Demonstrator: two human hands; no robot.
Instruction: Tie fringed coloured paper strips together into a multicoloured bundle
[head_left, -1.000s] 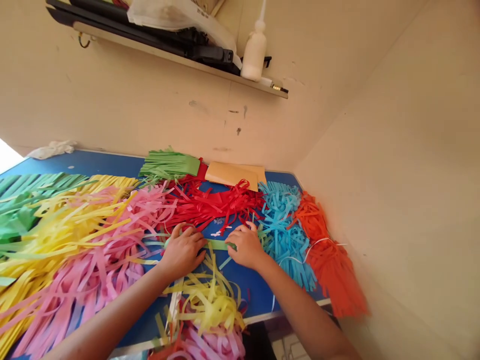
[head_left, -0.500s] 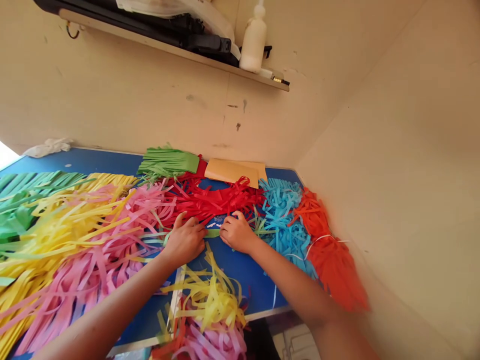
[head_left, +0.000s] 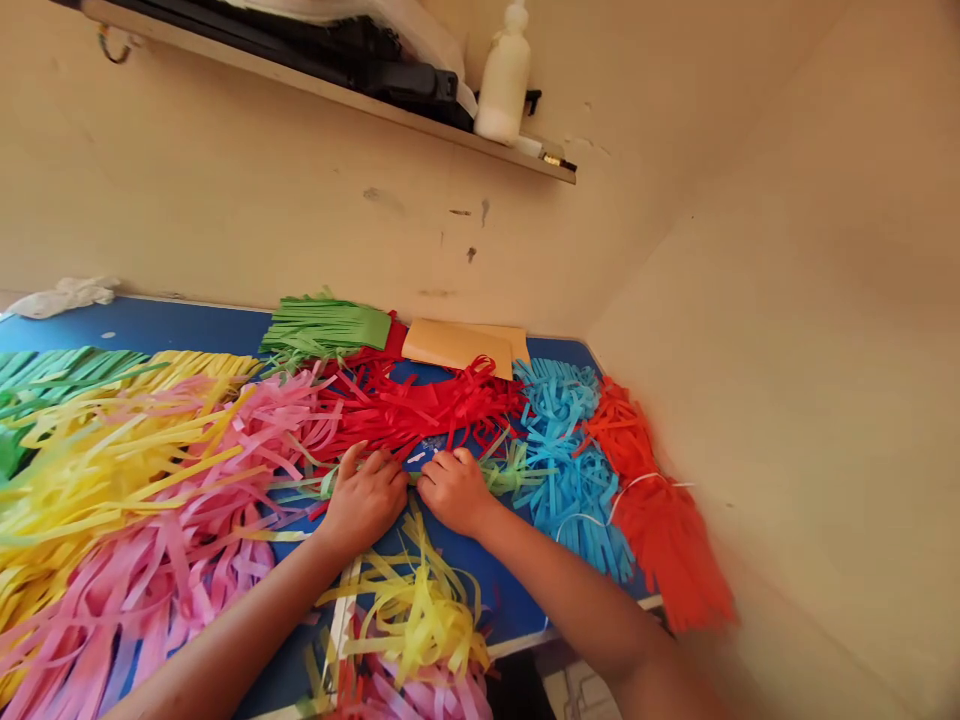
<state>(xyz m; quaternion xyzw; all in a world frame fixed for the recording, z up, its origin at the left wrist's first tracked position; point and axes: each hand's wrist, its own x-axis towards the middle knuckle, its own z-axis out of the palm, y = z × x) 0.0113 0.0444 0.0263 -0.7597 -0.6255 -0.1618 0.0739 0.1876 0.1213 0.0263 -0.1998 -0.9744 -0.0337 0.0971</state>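
Observation:
Light green fringed paper runs beneath both hands on the blue table, its strips fanning out at either side. My left hand has its fingers curled down on it, left of centre. Close beside it, my right hand is closed with its fingertips on the same green paper. Red paper fringe lies just beyond the hands. A yellow fringe spreads over the table's near edge below them.
Pink, yellow and green fringes cover the left side. Blue and orange fringes lie right. Folded tan paper and a green bundle sit behind. A shelf holds a white bottle.
Both hands have moved slightly nearer to me and closer together, and the green paper between them shows less. The view has shifted a little.

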